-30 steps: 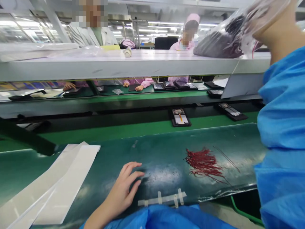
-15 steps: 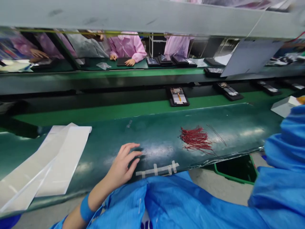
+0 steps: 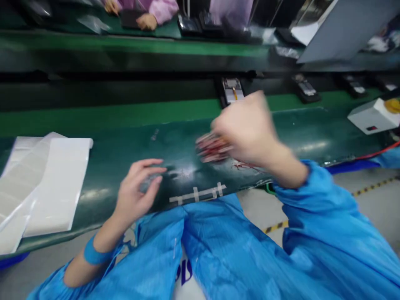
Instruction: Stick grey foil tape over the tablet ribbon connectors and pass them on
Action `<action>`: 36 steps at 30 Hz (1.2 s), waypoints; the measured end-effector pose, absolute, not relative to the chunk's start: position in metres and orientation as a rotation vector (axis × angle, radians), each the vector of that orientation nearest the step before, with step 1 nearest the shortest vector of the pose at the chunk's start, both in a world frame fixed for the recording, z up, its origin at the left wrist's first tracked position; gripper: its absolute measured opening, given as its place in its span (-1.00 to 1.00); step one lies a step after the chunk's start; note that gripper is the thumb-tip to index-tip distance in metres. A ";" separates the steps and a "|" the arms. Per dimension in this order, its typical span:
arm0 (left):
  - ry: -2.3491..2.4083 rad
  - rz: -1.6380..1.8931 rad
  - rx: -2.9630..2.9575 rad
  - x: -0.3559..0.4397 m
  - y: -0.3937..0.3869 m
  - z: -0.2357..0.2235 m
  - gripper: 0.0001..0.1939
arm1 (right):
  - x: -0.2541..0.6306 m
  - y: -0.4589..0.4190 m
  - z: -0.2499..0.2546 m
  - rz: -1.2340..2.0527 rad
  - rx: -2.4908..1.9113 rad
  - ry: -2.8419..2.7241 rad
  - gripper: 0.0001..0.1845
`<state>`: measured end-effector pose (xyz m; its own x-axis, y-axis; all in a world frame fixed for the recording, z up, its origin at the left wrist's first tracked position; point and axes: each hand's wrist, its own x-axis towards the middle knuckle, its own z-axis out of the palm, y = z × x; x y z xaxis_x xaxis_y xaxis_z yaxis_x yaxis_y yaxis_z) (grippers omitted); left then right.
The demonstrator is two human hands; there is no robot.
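Observation:
My left hand (image 3: 137, 187) hovers over the near edge of the green bench mat, fingers apart and curved, holding nothing. My right hand (image 3: 250, 125) is smeared by motion above the mat, its fingers curled down. A bunch of thin red wires (image 3: 214, 148) sticks out to the left from under its fingers, blurred too. More red wires (image 3: 246, 165) lie on the mat below the wrist. The hand hides the middle of the pile.
White sheets (image 3: 59, 183) lie at the left. Beyond the mat, an opened device (image 3: 231, 89) rests on the line, with another device (image 3: 305, 88) to its right. A white box (image 3: 373, 116) with a yellow top stands at right. A co-worker's hands (image 3: 146, 21) are across the line.
My right hand has come in from the right to the red wires, and a bunch now shows farther left. My left hand stays open. The view has tipped downward.

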<state>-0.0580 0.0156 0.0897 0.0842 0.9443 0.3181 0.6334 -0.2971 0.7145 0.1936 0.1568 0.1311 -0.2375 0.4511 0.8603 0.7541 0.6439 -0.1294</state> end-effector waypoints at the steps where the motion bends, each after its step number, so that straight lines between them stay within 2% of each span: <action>1: 1.578 1.103 1.876 -0.059 0.019 0.093 -0.80 | 0.189 0.141 0.117 -0.379 -0.807 -2.104 -0.72; 4: 1.483 0.933 1.673 -0.061 0.031 0.091 -0.58 | 0.164 0.105 0.079 -0.188 -0.433 -2.716 -0.68; 6: 1.372 0.714 1.610 -0.062 0.037 0.083 -0.37 | 0.146 0.096 0.062 0.054 -0.539 -2.825 -0.69; 8: 1.313 0.605 1.489 -0.060 0.040 0.075 -0.27 | 0.136 0.096 0.054 0.315 -0.608 -2.806 -0.72; 12: 1.207 0.518 1.163 -0.055 0.041 0.068 -0.36 | 0.143 0.103 0.047 0.577 -0.581 -2.659 -0.68; 15: 1.162 0.527 1.064 -0.052 0.041 0.064 -0.52 | 0.157 0.103 0.041 0.565 -0.682 -2.470 -0.53; 17: 1.190 0.602 1.047 -0.051 0.041 0.061 -0.54 | 0.162 0.097 0.039 0.533 -0.811 -2.337 -0.60; 20: 1.246 0.675 1.085 -0.047 0.041 0.058 -0.51 | 0.162 0.086 0.038 0.525 -0.874 -2.292 -0.81; 27: 1.337 0.698 1.425 -0.032 0.033 0.058 -0.41 | 0.147 0.076 0.035 0.671 -0.923 -2.343 -0.70; 32: 1.470 0.650 1.566 -0.031 0.027 0.052 -0.30 | 0.144 0.074 0.040 0.461 -0.975 -2.457 -0.62; 36: 1.432 0.574 1.617 -0.035 0.028 0.059 -0.39 | 0.148 0.084 0.041 0.436 -0.839 -2.564 -0.67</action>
<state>-0.0350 0.0278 0.0589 0.2301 0.9516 -0.2039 0.5469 0.0468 0.8359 0.1481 0.0840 0.0411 -0.7367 0.6160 0.2791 0.4891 0.7703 -0.4092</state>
